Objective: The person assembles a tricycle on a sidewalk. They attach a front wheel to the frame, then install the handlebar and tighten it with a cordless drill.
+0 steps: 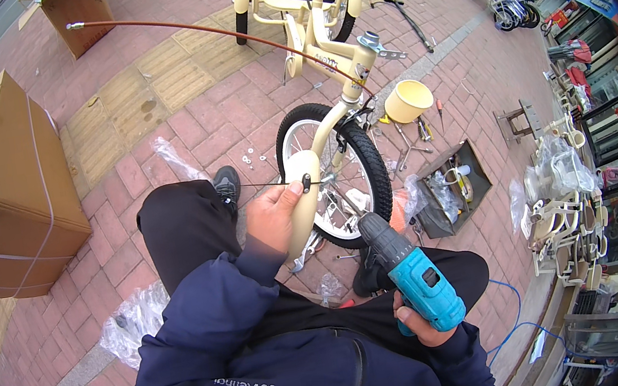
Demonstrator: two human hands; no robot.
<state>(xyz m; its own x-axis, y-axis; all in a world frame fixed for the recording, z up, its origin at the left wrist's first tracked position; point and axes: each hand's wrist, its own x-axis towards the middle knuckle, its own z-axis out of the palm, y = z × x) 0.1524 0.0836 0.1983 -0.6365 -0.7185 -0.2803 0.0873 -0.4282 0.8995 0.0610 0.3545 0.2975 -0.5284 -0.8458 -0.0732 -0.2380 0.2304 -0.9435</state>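
Note:
My left hand (271, 216) is closed on the edge of a cream mudguard (302, 218), its thumb beside a small black fitting (306, 183) on it. From the fitting a thin dark rod or cable runs to both sides. In my right hand (428, 325) is a teal cordless drill (427, 287), gripped by its handle. Its long bit points up and left, its tip close to the hub of the spoked front wheel (380, 174). The wheel belongs to a cream tricycle (327, 46) standing in front of me. A reddish-brown cable (205, 29) arches out from its head tube.
Right of the wheel are a yellow tub (408, 101), loose hand tools and a grey toolbox (474, 176). Cardboard boxes (26, 195) stand on the left. A pump-like black tool (410, 24), plastic wrap (135, 323) and a blue cord (518, 297) lie on the brick paving.

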